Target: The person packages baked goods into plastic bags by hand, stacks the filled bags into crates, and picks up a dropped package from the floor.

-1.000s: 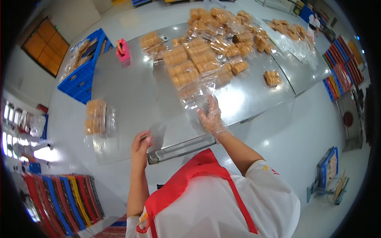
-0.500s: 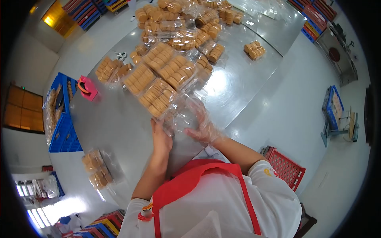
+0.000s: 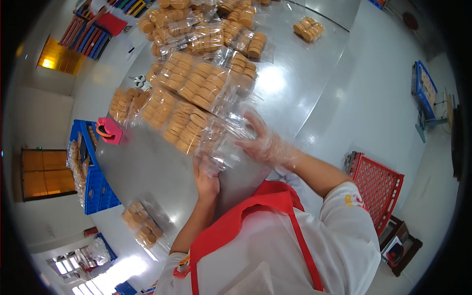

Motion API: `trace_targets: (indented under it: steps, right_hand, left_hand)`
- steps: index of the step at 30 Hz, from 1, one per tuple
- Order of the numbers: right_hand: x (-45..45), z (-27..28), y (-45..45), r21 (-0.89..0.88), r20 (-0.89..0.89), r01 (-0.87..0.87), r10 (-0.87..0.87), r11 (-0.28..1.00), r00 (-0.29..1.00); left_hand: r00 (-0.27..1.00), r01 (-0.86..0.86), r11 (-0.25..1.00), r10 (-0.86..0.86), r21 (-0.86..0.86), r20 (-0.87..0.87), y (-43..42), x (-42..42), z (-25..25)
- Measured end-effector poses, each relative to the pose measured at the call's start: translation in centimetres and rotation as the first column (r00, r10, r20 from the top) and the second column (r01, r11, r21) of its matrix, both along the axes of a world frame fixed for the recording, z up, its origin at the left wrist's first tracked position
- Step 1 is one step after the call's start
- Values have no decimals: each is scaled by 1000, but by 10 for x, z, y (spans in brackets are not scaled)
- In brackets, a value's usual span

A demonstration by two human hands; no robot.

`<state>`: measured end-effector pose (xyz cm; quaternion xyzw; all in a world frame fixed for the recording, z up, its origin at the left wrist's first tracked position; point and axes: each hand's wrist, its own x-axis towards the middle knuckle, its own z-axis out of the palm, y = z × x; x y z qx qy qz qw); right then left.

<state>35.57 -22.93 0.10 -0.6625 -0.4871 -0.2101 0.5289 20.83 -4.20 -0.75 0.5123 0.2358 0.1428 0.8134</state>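
Stacked round biscuits in clear plastic packs lie on the steel table in front of me. The nearest biscuit pack has its loose clear end pointing towards me. My left hand, bare, has its fingers closed on the edge of that loose plastic. My right hand, in a clear glove, is beside the plastic on the right, with thumb and forefinger apart. Whether its fingertips touch the film I cannot tell. Just behind lies another biscuit pack, pressed against the near one.
More packed biscuits are heaped at the back. Scissors and a pink tape dispenser lie at the left. One pack sits apart at the far right. A blue crate and a red crate flank the table.
The view has turned and shifted. My right hand has moved outward to the right and its fingers have spread. My left hand stays at the plastic's edge.
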Motion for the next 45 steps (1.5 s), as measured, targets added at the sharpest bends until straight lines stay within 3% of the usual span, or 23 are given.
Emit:
trace_targets:
  steps: [3, 6, 9, 15, 24, 27, 30, 33, 36, 39, 40, 45]
  right_hand:
    - [24, 20, -8, -318, 23, -118, 132, 941, 991]
    - [26, 13, 2, -413, 109, -82, 138, 907, 984]
    - [26, 12, 10, -287, 58, -141, 163, 948, 985]
    - [24, 7, 23, -231, 95, -46, 69, 972, 993]
    - [6, 70, 40, -235, 207, -57, 107, 970, 972]
    - [-7, 109, 44, -280, 38, -112, 128, 953, 991]
    - [-3, 143, 54, -316, 316, 76, 29, 946, 948]
    - [9, 186, 72, -564, 282, 123, 50, 816, 958]
    - [15, 215, 95, -523, -25, -86, 86, 848, 996]
    - [10, 248, 104, -616, -59, -130, 119, 777, 991]
    - [3, 269, 106, -725, -149, -140, 46, 675, 988]
    - [8, 275, 128, -814, -126, -169, 114, 555, 985]
  left_hand:
    - [1000, -6, 999, 7, 32, -20, -2, 2, 2]
    - [1000, -17, 1000, 18, 24, -17, -1, 2, -1]
    - [999, -41, 999, 41, 28, -15, -5, 3, 4]
    - [999, -45, 999, 45, -5, -22, -8, 3, 12]
    - [988, -152, 985, 150, -84, -29, -13, -34, 31]
    - [976, -214, 975, 212, -57, -45, -13, -69, 46]
    - [955, -298, 953, 297, -53, -23, -7, -113, 53]
    - [913, -407, 912, 407, -54, -24, -5, -154, 61]
    - [865, -502, 863, 501, -63, -31, -5, -185, 66]
    - [835, -550, 832, 549, -67, -38, -7, -208, 64]
    - [831, -556, 827, 556, -77, -30, -8, -213, 64]
    - [783, -619, 774, 622, -136, -21, -21, -222, 66]
